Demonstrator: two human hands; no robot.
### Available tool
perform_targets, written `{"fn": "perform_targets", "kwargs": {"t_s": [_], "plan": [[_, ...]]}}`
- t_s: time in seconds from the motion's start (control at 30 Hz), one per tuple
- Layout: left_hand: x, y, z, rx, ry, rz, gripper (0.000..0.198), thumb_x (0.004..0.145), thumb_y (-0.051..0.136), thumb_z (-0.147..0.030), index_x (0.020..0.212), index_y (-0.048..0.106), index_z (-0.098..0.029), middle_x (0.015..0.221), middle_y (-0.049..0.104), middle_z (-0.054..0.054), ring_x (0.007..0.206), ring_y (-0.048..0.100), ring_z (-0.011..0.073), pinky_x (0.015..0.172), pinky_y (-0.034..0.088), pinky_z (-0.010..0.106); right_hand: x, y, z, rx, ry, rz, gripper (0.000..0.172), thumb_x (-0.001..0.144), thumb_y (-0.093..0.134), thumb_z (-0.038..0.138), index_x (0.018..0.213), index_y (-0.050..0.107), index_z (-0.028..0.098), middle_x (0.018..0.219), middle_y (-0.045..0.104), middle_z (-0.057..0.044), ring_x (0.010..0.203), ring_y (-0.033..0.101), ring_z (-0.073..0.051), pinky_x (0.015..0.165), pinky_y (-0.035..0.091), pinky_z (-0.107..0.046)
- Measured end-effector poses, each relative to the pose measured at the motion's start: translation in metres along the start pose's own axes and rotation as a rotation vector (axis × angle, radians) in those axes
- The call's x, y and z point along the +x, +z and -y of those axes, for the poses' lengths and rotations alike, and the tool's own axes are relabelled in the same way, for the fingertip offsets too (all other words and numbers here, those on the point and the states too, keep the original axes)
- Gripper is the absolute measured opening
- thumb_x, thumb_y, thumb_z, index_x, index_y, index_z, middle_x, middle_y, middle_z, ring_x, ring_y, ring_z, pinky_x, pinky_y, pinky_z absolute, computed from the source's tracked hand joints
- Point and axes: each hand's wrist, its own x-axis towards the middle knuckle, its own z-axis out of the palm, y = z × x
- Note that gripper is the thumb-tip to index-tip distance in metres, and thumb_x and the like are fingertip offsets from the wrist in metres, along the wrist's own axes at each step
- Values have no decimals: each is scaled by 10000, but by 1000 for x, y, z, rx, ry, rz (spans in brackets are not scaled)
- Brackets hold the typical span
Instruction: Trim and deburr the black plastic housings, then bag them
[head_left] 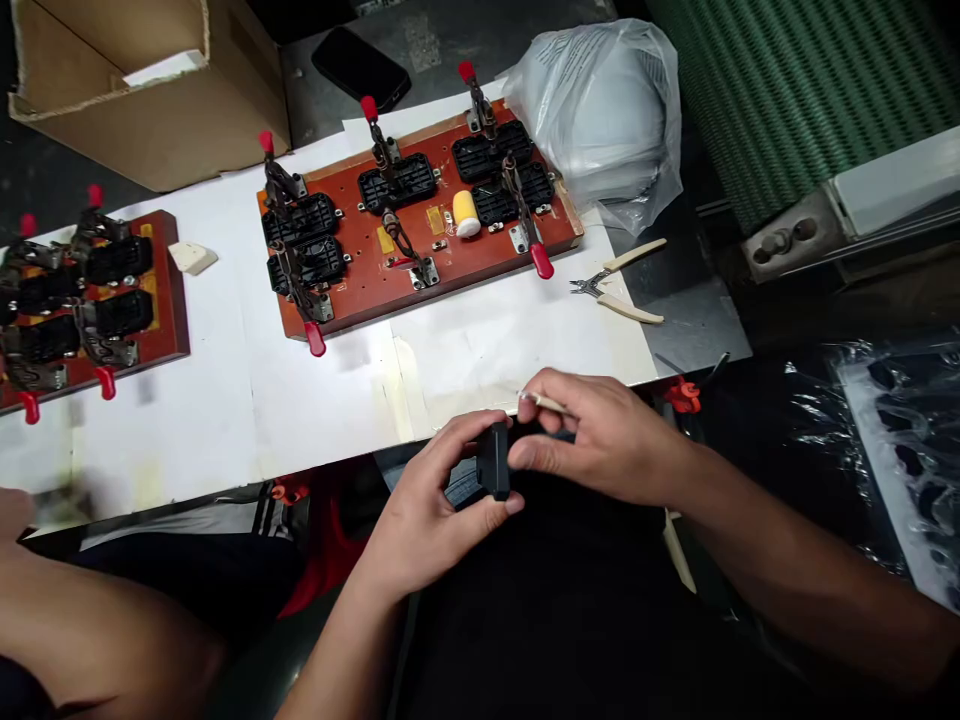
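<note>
My left hand (pixel 409 520) grips a small black plastic part (pixel 493 462) by its two ends, between the thumb and the fingers. The part stands edge-on, just off the table's front edge and above my lap. Close on its right, my right hand (pixel 611 440) is closed around a slim tool (pixel 551 404) with a pale handle and a thin metal tip. That tip points left, above the part and apart from it. A pair of side cutters (pixel 616 283) with cream handles lies on the table beyond my right hand.
A red-brown fixture board (pixel 360 300) carries black parts under red-handled toggle clamps, plus a yellow-and-white cylinder (pixel 466 213). Another such board (pixel 178 300) stands left, beside a white block (pixel 193 257). Behind are a cardboard box (pixel 247 110), phone (pixel 360 68) and plastic bag (pixel 600 110). Someone's arm (pixel 97 630) is lower left.
</note>
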Motion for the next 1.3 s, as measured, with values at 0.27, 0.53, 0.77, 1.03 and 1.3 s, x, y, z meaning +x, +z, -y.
{"fn": "perform_targets", "kwargs": {"t_s": [0.27,0.53,0.77,1.03,1.3], "plan": [[0,0,-2,-27,-18,23,600,892,812,-304,1425,541,-345,1436,583,38,1337,562,255,1174,431,378,14,8,-12,156,85,-203,200,989,598,401,913,585,216,758,557,62,649,462,-82,625,362,-232],[5,2,-2,-25,1,20,602,888,814,-295,1425,548,-349,1439,578,34,1350,542,255,1184,417,380,11,8,-6,260,51,-57,313,1000,587,436,816,637,187,761,652,27,734,577,-112,687,416,-237],[4,3,1,71,37,-54,622,883,811,-284,1435,534,-354,1422,577,39,1325,546,254,1169,431,386,8,8,-2,345,42,60,326,965,634,478,818,638,186,742,627,34,695,546,-110,662,422,-237],[1,1,-2,-75,-9,22,615,868,834,-307,1410,557,-397,1415,596,4,1314,567,233,1135,462,321,8,10,-7,469,33,-25,271,869,777,416,958,611,220,783,583,60,694,519,-85,631,413,-199],[1,8,2,-438,-58,-132,751,889,799,-420,1523,399,-380,1303,642,71,1264,614,293,1111,506,448,12,12,-13,439,76,-148,268,944,669,466,982,595,211,813,581,32,699,523,-89,652,441,-206]]}}
